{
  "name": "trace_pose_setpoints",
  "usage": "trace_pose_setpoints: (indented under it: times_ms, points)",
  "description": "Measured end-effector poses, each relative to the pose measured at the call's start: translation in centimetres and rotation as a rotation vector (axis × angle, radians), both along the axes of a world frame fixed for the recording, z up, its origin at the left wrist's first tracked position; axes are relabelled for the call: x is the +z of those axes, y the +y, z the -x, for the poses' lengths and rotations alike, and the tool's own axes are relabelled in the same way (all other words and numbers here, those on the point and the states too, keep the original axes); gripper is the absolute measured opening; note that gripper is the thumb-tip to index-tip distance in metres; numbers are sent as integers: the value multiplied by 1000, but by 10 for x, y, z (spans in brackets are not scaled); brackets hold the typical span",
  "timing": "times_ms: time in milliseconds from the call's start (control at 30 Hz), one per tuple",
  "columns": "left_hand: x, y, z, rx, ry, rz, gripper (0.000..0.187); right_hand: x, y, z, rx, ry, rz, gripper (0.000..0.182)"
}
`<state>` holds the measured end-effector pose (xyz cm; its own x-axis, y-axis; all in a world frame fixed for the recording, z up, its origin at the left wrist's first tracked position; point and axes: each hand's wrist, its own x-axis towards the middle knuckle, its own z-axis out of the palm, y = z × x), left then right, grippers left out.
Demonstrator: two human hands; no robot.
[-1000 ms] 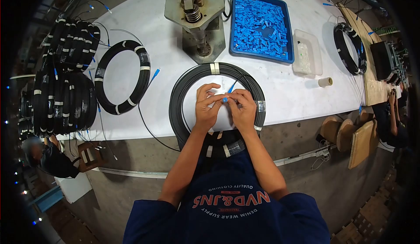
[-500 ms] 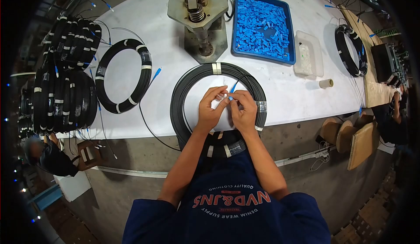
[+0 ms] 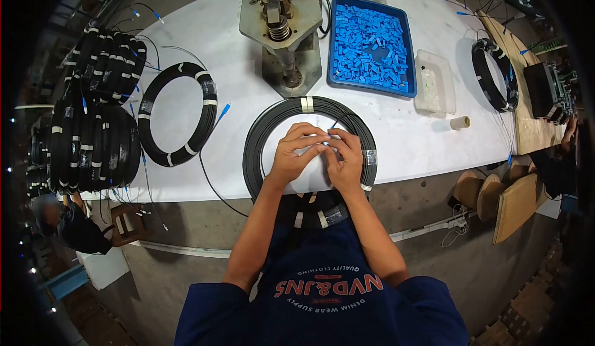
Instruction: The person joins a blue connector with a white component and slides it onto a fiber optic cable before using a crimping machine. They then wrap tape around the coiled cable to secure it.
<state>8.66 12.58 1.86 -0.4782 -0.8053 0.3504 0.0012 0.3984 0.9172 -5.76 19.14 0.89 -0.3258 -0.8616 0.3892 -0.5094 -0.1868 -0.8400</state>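
Over the middle of a black cable coil [image 3: 260, 138], my two hands meet fingertip to fingertip. Pinched between them is a small blue fiber connector [image 3: 326, 142], mostly hidden by the fingers. A thin black cable leads from it toward the coil's upper right. My left hand [image 3: 296, 155] has thumb and fingers closed at the connector. On the other side, my right hand [image 3: 345, 159] grips the connector with thumb and curled fingers. The coil lies on the white table, with tape bands around it, and overhangs the front edge.
A metal press [image 3: 282, 42] stands behind the coil. Right of it are a blue tray [image 3: 372, 90] of blue connector housings, a clear plastic box [image 3: 435, 88] and a cardboard tube [image 3: 460, 123]. More coils [image 3: 176, 115] lie left, near a person [image 3: 74, 228].
My left fingers have closed in over the connector, which is now more covered. The view has tilted slightly, so the table things sit a little lower.
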Motion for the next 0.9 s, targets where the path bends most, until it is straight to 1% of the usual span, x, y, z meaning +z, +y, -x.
trace_pose_setpoints:
  times_ms: [67, 100, 167, 200, 267, 300, 367, 400, 467, 500, 567, 667, 800, 867, 900]
  points:
    - [-3, -4, -2, -65, -6, -17, 22, 1, -1, 1, 0, 31, 25, 10]
    - [-5, -4, -3, -66, -4, -15, 22, 2, -1, 0, 14, 51, 13, 9]
    - [-7, -4, -5, 27, 22, -173, 16, 5, -1, 0, 30, 74, 4, 8]
    - [-11, -5, -7, 30, 24, -171, 16, 6, -1, -1, 41, 58, -29, 7]
    - [-21, -6, -10, 47, 119, -403, 13, 6, -5, -1, 57, 44, -58, 7]
    - [-26, -6, -12, 52, 122, -403, 13, 3, -6, -1, 60, 38, -42, 7]
    - [-28, -7, -15, 55, 213, -486, 14, 3, -11, -1, 67, 33, -27, 7]
    - [-29, -6, -16, 61, 212, -488, 14, 2, -13, -1, 70, 7, -32, 7]
    - [-25, -6, -15, 115, 217, -576, 14, 2, -18, -3, 78, -22, -40, 8]
    - [-24, -7, -15, 119, 218, -578, 14, 1, -19, -2, 83, -18, -36, 8]
    - [-25, -7, -16, 130, 123, -543, 16, 0, -20, 0, 91, -14, -36, 9]
    - [-28, -8, -14, 127, 122, -485, 18, -2, -20, 1, 80, -24, -42, 9]
    - [-28, -5, -12, 124, 151, -538, 18, -2, -20, 2, 74, -14, -27, 8]
    - [-28, -4, -12, 89, 52, -435, 15, -2, -19, 2, 72, -15, -25, 7]
    - [-28, -3, -13, 89, 52, -435, 15, -1, -19, 1, 72, -10, -29, 7]
